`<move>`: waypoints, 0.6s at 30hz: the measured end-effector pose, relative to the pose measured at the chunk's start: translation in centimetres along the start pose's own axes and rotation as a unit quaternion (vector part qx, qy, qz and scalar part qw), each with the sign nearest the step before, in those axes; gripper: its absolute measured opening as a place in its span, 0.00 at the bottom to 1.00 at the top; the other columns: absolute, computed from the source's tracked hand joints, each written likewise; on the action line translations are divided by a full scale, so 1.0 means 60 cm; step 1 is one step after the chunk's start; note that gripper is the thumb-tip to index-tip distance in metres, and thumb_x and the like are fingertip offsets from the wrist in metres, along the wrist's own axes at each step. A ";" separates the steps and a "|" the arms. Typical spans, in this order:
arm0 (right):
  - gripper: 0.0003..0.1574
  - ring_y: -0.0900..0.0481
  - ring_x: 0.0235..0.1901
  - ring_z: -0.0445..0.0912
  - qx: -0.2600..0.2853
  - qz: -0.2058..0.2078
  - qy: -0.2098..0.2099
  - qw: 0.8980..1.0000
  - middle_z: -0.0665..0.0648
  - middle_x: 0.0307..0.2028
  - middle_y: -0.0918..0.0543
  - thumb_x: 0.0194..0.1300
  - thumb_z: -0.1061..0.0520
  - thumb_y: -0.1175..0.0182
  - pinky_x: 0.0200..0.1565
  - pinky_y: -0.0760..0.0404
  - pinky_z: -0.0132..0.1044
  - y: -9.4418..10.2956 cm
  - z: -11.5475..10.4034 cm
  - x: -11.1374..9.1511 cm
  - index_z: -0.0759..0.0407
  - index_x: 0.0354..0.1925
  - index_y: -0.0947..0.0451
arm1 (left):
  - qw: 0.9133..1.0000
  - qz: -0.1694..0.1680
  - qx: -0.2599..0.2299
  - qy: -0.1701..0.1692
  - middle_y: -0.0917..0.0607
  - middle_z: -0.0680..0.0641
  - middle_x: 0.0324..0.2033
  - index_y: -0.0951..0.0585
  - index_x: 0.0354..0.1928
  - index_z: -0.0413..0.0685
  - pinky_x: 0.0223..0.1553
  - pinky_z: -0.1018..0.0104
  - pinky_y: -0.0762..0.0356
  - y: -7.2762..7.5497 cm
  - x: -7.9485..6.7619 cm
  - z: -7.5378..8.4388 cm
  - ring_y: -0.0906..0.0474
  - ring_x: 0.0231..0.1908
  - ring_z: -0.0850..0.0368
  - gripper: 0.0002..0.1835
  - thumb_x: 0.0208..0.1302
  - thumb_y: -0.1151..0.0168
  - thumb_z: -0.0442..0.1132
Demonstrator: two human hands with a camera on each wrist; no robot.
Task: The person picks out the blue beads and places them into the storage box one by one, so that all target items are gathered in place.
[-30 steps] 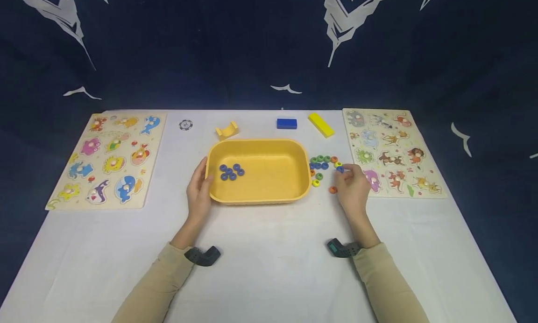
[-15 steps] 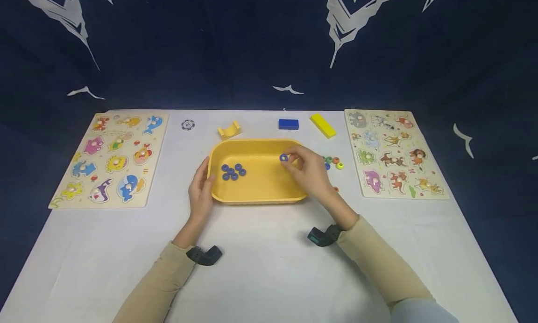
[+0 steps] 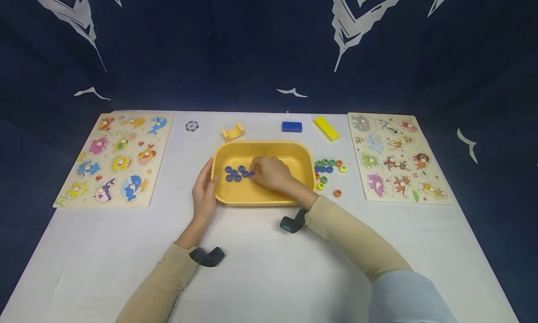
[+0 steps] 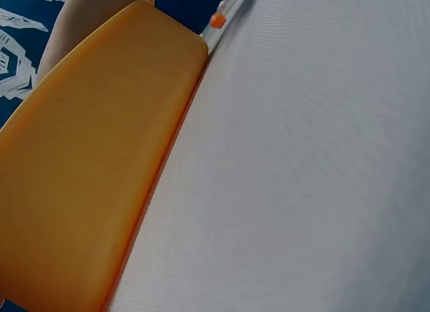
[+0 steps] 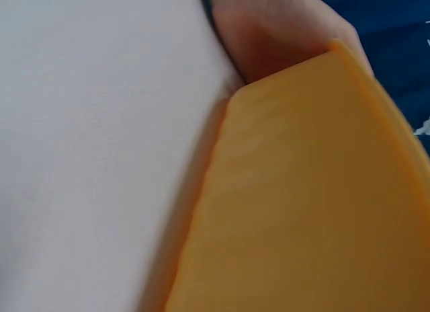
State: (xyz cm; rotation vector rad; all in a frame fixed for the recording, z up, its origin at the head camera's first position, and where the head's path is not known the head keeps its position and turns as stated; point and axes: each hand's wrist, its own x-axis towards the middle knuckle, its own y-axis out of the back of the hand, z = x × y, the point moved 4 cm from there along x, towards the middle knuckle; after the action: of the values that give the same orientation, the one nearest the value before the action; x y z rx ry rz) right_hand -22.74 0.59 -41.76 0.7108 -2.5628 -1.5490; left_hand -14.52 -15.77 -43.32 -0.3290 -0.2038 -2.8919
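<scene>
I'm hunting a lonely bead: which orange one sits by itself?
The orange bead lowest in the head view, right of the yellow tray; the other orange beads sit right beside green beads.

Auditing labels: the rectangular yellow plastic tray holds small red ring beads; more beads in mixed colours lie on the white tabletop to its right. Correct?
Colour's wrong: the small ring beads in the yellow tray are blue, per the head view. The mixed-colour beads do lie right of it on the white tabletop.

tray (image 3: 269, 149) yellow; tray beads (image 3: 237, 178) blue; outer beads (image 3: 322, 169) blue, green, orange, yellow; backdrop (image 3: 210, 71) navy, white-feathered
</scene>
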 end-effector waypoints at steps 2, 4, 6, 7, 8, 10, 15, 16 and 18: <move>0.10 0.27 0.25 0.42 0.000 -0.005 0.005 1.000 0.48 0.24 0.23 0.52 0.53 0.38 0.22 0.31 0.31 -0.005 -0.003 0.003 0.50 0.36 0.22 | 1.000 0.003 0.002 0.003 0.34 0.39 0.60 0.40 0.63 0.39 0.53 0.81 0.33 0.000 0.000 0.001 0.35 0.57 0.45 0.25 0.63 0.57 0.30; 0.12 0.27 0.28 0.42 0.002 -0.008 0.017 1.000 0.48 0.27 0.22 0.53 0.54 0.39 0.25 0.29 0.30 -0.008 -0.006 0.005 0.50 0.39 0.22 | 1.000 0.006 0.005 0.006 0.34 0.40 0.60 0.40 0.63 0.39 0.53 0.81 0.34 0.000 0.000 0.002 0.35 0.57 0.45 0.25 0.63 0.57 0.30; 0.15 0.27 0.30 0.41 0.004 -0.008 0.030 1.000 0.48 0.30 0.21 0.53 0.55 0.40 0.29 0.28 0.30 -0.010 -0.007 0.005 0.51 0.42 0.22 | 1.000 0.007 0.009 0.007 0.34 0.40 0.60 0.40 0.63 0.40 0.53 0.82 0.34 0.000 -0.001 0.003 0.35 0.58 0.45 0.25 0.63 0.57 0.30; 0.16 0.27 0.32 0.41 0.006 -0.006 0.036 0.999 0.48 0.31 0.21 0.53 0.55 0.40 0.31 0.28 0.30 -0.010 -0.007 0.003 0.51 0.43 0.22 | 1.000 0.007 0.010 0.007 0.34 0.40 0.60 0.40 0.63 0.40 0.52 0.82 0.34 0.000 -0.001 0.004 0.35 0.57 0.45 0.25 0.63 0.57 0.30; 0.17 0.26 0.32 0.41 0.010 -0.002 0.040 0.999 0.48 0.32 0.20 0.53 0.56 0.40 0.32 0.27 0.30 -0.008 -0.006 0.001 0.51 0.44 0.22 | 1.000 0.006 0.011 0.006 0.34 0.39 0.60 0.40 0.63 0.40 0.52 0.83 0.34 -0.001 -0.002 0.005 0.35 0.57 0.44 0.25 0.63 0.57 0.30; 0.17 0.25 0.33 0.40 0.017 0.021 0.052 0.998 0.47 0.32 0.20 0.53 0.56 0.41 0.33 0.26 0.31 -0.002 -0.004 -0.008 0.51 0.45 0.22 | 1.000 0.005 0.012 0.004 0.34 0.38 0.59 0.40 0.63 0.39 0.51 0.84 0.34 -0.001 -0.002 0.006 0.35 0.56 0.43 0.25 0.63 0.57 0.30; 0.17 0.25 0.27 0.40 0.066 0.140 0.104 0.983 0.47 0.31 0.19 0.53 0.54 0.39 0.29 0.27 0.31 0.030 0.011 -0.051 0.52 0.44 0.23 | 1.000 0.002 0.012 0.004 0.34 0.38 0.59 0.40 0.63 0.39 0.52 0.83 0.34 -0.002 -0.002 0.004 0.35 0.57 0.43 0.25 0.63 0.58 0.30; 0.17 0.26 0.26 0.41 0.077 0.169 0.115 0.976 0.47 0.31 0.19 0.53 0.53 0.38 0.27 0.28 0.31 0.037 0.018 -0.062 0.52 0.44 0.23 | 1.000 0.002 0.012 0.004 0.34 0.39 0.60 0.41 0.64 0.39 0.53 0.81 0.34 -0.001 -0.001 0.004 0.35 0.57 0.44 0.25 0.63 0.58 0.30; 0.17 0.28 0.23 0.41 0.098 0.224 0.135 0.960 0.48 0.30 0.20 0.53 0.54 0.38 0.24 0.30 0.30 0.051 0.033 -0.086 0.53 0.44 0.23 | 1.000 0.002 0.013 0.005 0.34 0.40 0.60 0.41 0.64 0.40 0.54 0.79 0.33 0.000 -0.001 0.003 0.35 0.57 0.45 0.25 0.63 0.57 0.30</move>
State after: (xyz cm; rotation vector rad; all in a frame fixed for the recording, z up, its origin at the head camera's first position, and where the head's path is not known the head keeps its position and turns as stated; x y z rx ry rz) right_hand -19.80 5.57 -39.20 0.2915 -2.4607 -0.9971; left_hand -14.46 -15.71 -43.15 -0.3109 -0.2379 -2.8831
